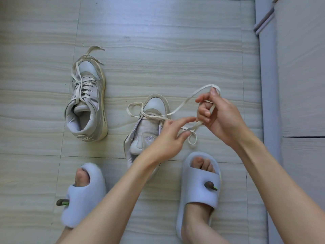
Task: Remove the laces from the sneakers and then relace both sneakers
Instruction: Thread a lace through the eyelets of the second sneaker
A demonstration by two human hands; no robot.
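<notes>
The sneaker you are working on (149,131) lies at the centre of the frame on the tiled floor (175,50), its long axis running from bottom to top with the toe toward the top and tipped a little to the right. It is pale grey and off-white, with its tongue (146,138) pulled up and back toward you so the faint logo on it shows. Its cream lace (175,110) is mostly free of the eyelets: one loop spills over the left of the toe, and a long strand rises to the right.

Your right hand (216,117), right of centre, has its fingers curled around that strand, which arcs over your raised index finger and drops through the fist to a small loop below. Your left hand (168,138) reaches across the sneaker's tongue, index finger stretched out toward the right hand, thumb and another finger pinching the lace at the small loop.

The second sneaker (87,103) stands at the upper left of centre, well apart from the first, toe also toward the top, heel nearest you. It is laced, with its loose lace ends (93,53) trailing over and beyond the toe.

Your feet sit at the bottom of the frame in pale blue slippers (198,187), one on each side of the near sneaker.
</notes>
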